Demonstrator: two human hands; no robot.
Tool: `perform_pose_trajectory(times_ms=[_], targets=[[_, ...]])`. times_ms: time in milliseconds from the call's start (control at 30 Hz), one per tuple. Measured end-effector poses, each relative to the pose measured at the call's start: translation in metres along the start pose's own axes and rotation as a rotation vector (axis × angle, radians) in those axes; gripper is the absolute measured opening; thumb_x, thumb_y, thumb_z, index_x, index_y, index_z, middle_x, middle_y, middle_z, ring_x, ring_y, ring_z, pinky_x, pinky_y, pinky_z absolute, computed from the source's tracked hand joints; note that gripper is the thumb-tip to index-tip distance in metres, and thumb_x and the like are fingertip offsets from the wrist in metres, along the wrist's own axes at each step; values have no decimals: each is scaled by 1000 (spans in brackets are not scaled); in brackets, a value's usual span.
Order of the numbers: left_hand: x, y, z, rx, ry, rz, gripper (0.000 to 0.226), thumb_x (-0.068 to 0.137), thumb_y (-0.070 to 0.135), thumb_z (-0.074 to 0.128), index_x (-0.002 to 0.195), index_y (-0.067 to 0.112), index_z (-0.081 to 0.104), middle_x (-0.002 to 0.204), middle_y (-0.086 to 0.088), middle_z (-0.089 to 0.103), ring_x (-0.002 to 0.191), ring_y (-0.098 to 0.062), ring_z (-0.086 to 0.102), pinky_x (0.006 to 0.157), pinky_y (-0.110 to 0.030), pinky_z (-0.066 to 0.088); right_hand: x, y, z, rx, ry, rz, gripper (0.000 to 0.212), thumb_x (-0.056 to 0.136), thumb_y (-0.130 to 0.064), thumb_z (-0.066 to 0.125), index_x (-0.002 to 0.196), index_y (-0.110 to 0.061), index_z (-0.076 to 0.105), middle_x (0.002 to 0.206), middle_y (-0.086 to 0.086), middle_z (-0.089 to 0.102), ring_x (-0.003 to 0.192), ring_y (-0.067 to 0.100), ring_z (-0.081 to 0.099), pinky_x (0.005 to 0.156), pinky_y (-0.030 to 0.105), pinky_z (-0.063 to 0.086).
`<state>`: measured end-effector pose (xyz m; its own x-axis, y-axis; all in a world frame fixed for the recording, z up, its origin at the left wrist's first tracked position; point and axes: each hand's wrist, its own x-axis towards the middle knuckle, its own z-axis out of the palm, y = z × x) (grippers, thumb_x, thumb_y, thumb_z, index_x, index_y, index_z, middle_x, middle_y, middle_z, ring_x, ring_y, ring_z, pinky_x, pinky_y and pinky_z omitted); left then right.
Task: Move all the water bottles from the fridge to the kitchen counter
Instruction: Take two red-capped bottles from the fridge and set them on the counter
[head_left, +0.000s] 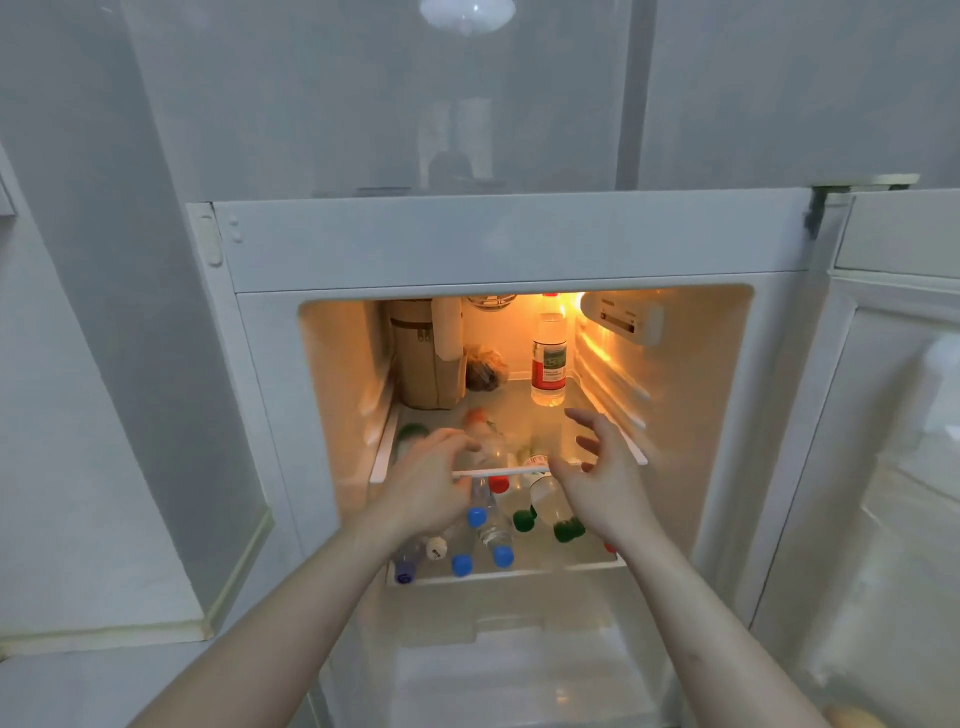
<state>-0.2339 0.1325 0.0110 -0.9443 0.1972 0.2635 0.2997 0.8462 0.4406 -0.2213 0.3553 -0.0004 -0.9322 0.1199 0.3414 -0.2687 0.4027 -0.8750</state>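
Note:
The fridge (519, 244) stands open and lit. One water bottle with a red label (548, 358) is upright at the back right of the upper glass shelf (498, 471). A clear bottle (491, 447) lies blurred on that shelf. My left hand (428, 486) reaches in with its loosely bent fingers at this bottle's left side. My right hand (602, 475) hovers to the right of it, fingers spread and holding nothing. On the lower shelf (519, 573) lie several bottles with blue caps (501, 556), green caps (569, 530), and a red cap (498, 484).
A tall brown carton (426, 364) and a small bag of food (485, 369) stand at the back left of the upper shelf. The fridge door (893, 467) hangs open on the right. Grey cabinet fronts (104, 364) flank the fridge on the left.

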Motion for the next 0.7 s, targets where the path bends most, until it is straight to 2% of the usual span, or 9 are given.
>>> perform_pose_trajectory(times_ms=[100, 200, 300, 400, 467, 533, 600, 700], targets=[[36, -26, 13, 47, -76, -50, 47, 101, 33, 60, 147, 29, 52, 155, 9, 46, 140, -15, 44, 118, -39, 39, 38, 0, 17, -7, 63, 9, 65, 92, -14, 76, 145, -36, 45, 156, -9, 46, 140, 20, 49, 111, 44, 47], [50, -40, 33, 87, -146, -63, 47, 105, 40, 53, 150, 32, 48, 157, 10, 45, 143, -16, 42, 120, -40, 37, 70, 8, 27, -66, 101, 28, 72, 91, -18, 77, 152, -31, 40, 159, -4, 45, 144, 22, 46, 115, 46, 42], [55, -50, 46, 113, -91, -43, 44, 104, 41, 56, 147, 35, 52, 155, 13, 48, 143, -13, 42, 120, -37, 34, 100, 12, 37, -103, 112, 50, 74, 92, -20, 77, 155, -24, 38, 158, 3, 46, 144, 26, 46, 115, 44, 41], [54, -57, 51, 98, -27, -34, 42, 104, 41, 56, 145, 37, 55, 154, 15, 49, 144, -12, 41, 122, -36, 30, 136, 15, 50, -128, 140, 80, 71, 92, -15, 76, 153, -15, 41, 152, 10, 51, 139, 31, 51, 105, 39, 44], [54, -60, 53, 102, -13, -23, 41, 105, 41, 55, 146, 38, 54, 156, 14, 48, 147, -13, 38, 124, -36, 26, 162, 22, 59, -137, 149, 98, 76, 86, -17, 79, 151, -15, 40, 148, 11, 53, 134, 32, 55, 99, 36, 47], [55, -61, 54, 91, -10, -30, 42, 105, 40, 54, 147, 37, 54, 157, 13, 47, 148, -14, 37, 124, -37, 23, 185, 31, 69, -132, 152, 148, 90, 83, -26, 82, 157, -17, 31, 150, 11, 48, 137, 32, 51, 106, 44, 50], [56, -60, 54, 96, -5, -35, 42, 105, 39, 55, 146, 36, 54, 155, 13, 49, 147, -14, 39, 123, -36, 26, 206, 38, 75, -131, 162, 179, 100, 84, -31, 83, 161, -16, 20, 155, 13, 41, 141, 33, 46, 113, 50, 46], [57, -59, 54, 79, 2, -60, 40, 104, 37, 58, 144, 37, 57, 152, 15, 52, 140, -12, 45, 117, -35, 35, 234, 40, 78, -98, 184, 190, 103, 83, -36, 84, 161, -13, 19, 153, 13, 45, 139, 35, 49, 112, 50, 47]])
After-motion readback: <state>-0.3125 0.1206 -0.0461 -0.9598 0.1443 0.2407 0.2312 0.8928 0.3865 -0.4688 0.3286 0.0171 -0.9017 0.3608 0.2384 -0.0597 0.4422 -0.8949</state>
